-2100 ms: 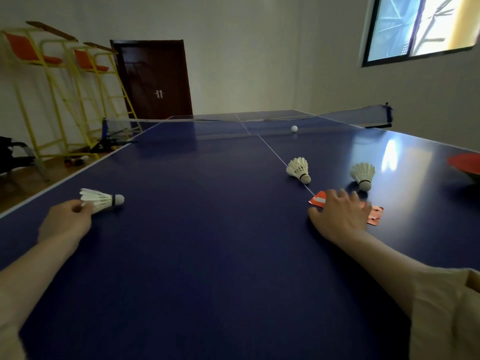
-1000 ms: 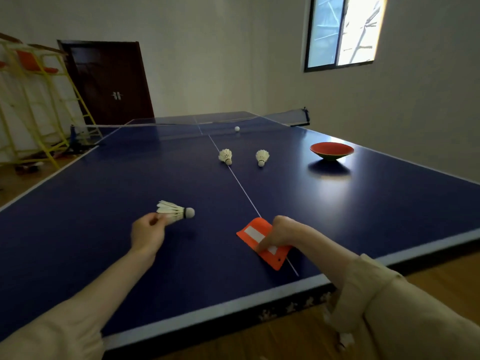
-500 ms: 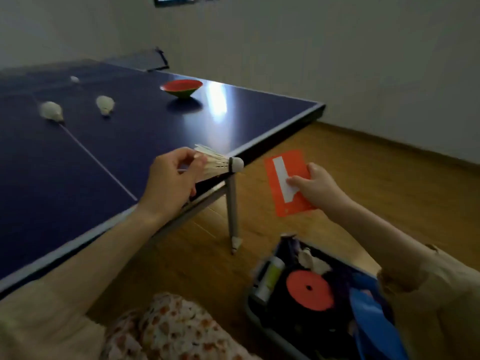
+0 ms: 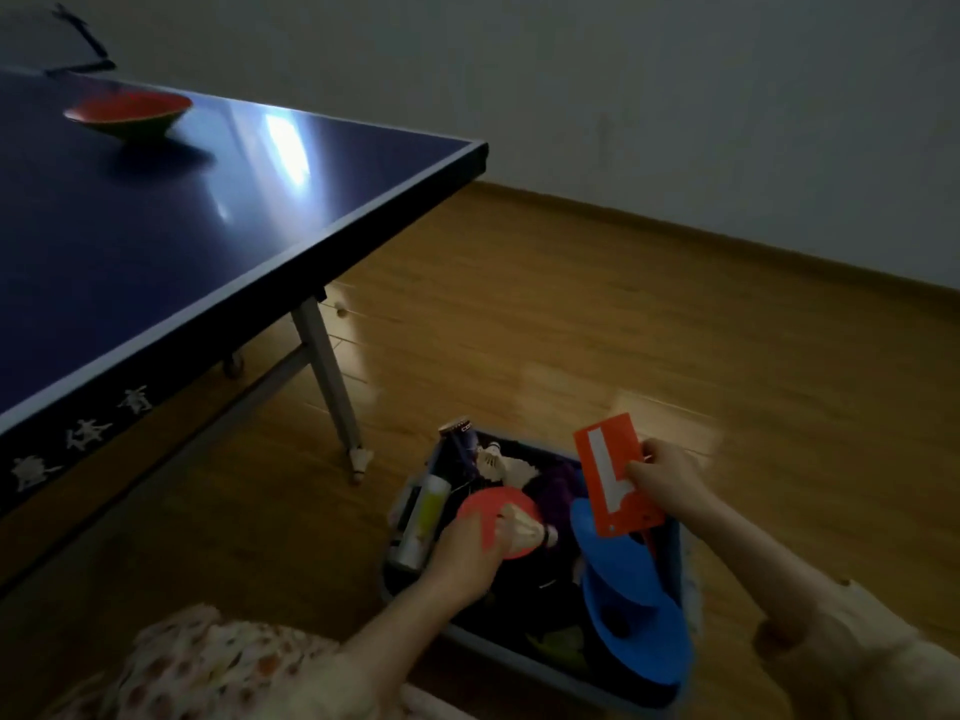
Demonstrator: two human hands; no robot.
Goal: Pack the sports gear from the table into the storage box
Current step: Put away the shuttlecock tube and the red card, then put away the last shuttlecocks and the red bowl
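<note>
A storage box (image 4: 530,662) stands on the wooden floor beside the blue table (image 4: 156,241). My left hand (image 4: 462,556) holds a white shuttlecock (image 4: 527,530) by its feathers over the box, cork end pointing right. My right hand (image 4: 662,478) pinches an orange card with a white mark (image 4: 613,480) above the box's right side. Inside the box lie a red disc (image 4: 493,506), blue flat cones (image 4: 628,600), a shuttlecock tube (image 4: 457,449), a yellow-green can (image 4: 423,522) and other shuttlecocks (image 4: 493,459). A red shallow cone (image 4: 130,114) sits on the table.
The table's grey metal leg (image 4: 332,387) stands just left of the box. Wooden floor (image 4: 675,330) stretches to the grey wall on the right. My floral-patterned clothing (image 4: 197,667) fills the bottom left. The net post (image 4: 78,44) shows at the table's far edge.
Both hands have come off the table and down over the box, carrying the shuttlecock and the orange card. My view has swung right and down toward the floor.
</note>
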